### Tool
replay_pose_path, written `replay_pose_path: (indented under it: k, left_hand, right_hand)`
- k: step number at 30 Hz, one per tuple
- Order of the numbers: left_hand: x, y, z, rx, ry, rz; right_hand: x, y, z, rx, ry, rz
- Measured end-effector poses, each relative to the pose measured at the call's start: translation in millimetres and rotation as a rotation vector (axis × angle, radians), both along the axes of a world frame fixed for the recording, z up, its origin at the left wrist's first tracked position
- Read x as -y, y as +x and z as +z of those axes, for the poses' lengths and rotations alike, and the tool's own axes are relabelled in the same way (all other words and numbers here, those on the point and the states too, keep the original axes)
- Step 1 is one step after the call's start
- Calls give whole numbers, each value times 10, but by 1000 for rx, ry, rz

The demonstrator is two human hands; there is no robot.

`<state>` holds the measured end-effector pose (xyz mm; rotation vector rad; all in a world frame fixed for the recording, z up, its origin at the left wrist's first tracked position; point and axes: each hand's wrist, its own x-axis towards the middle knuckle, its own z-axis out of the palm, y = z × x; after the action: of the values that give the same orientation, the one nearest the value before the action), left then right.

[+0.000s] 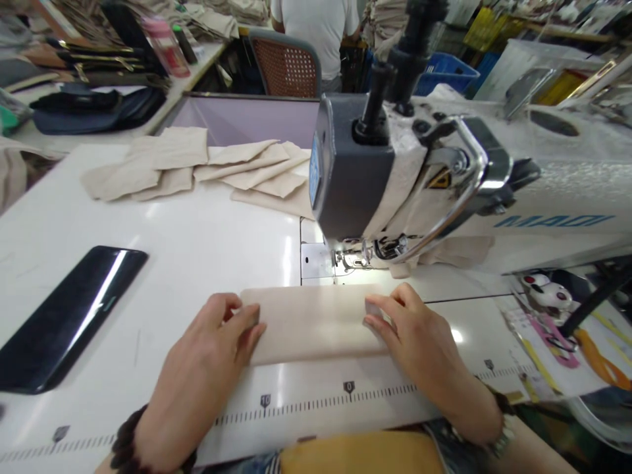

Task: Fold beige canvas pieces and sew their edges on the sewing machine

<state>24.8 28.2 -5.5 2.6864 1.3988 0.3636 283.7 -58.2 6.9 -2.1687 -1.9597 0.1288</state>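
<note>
Okay, left hand (pixel 205 368): curled over the near-left end of a folded beige cloth strip (pixel 313 326), fingers on top, gripping it, the thumb hard to make out.

Right hand (pixel 419 349): gripping the other end the same way, fingertips pressed into the fold.

Cloth: a soft, matte weave, lying flat between the hands on the white table (pixel 172 263), just short of the steel needle plate (pixel 315 261).

Machine: the grey sewing machine head (pixel 355 164) loomed ahead, its presser foot (pixel 353 253) partly hidden in shadow and metal parts.

Table edge: a printed ruler scale (pixel 316 408) ran along the near side, right below the hands.

Open room: a wide white stretch lay left, up to a black phone (pixel 69 319).

Far side: overlapping beige fabric pieces (pixel 247 168) were piled flat, and a co-worker's white shirt (pixel 316 33) was cut off by the frame.
</note>
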Motion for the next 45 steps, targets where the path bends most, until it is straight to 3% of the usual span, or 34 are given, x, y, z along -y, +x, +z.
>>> replay_pose_path:
  k: [3,5,7,9,11,14,17,22,25,28,31,34,38,41,45]
  left_hand:
    - [-43,81,90,-12,66,-261]
    - [-80,162,165,-40,13,-486]
    - [-99,269,235,-85,-48,-585]
    - [-78,390,271,-124,-100,-528]
    - [-14,504,244,-141,-126,-408]
    - [114,615,94,-138,-66,-273]
    - [183,631,-73,-145,12,-226]
    - [50,358,-180,-169,74,-182]
    - [-65,52,-163,-207,113,-56]
    - [-31,-104,-80,-189,191,14]
    - [143,12,45,-111,185,-197]
    - [203,259,141,-136,29,-455]
    - [-133,538,188,-187,-16,-408]
    - [-409,729,211,-232,43,-403]
    - [-441,954,226,-243,-13,-511]
  right_hand:
    - [-58,9,14,113,112,160]
    - [-113,-4,17,112,167,377]
    - [-173,-31,20,46,150,582]
    - [-223,-69,20,-39,98,662]
    - [-248,-116,3,-86,44,636]
    - [-229,-183,-82,-55,57,616]
    - [-182,-211,-197,-13,121,605]
    - [-156,-191,-248,-28,108,574]
    - [-165,-189,-232,-40,111,568]
    - [-170,-202,-218,-43,106,562]
    - [-164,-200,-158,-51,84,566]
    - [-168,-146,-31,-75,57,566]
    - [-238,0,90,-55,28,657]
    - [-317,95,37,38,79,754]
    - [-373,154,-113,26,258,763]
